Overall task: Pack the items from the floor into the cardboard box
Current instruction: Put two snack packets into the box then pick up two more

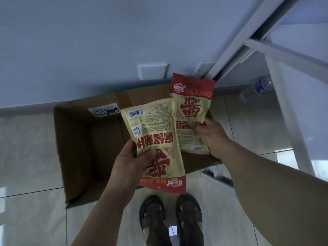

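Both forearms are bare, with no sleeves showing; the feet wear dark open-strapped sandals (171,221) with thick soles.

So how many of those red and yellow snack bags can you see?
2. One snack bag is upside down in the left hand; the other bag is upright in the right hand. Both are above the open cardboard box. More could be out of view.
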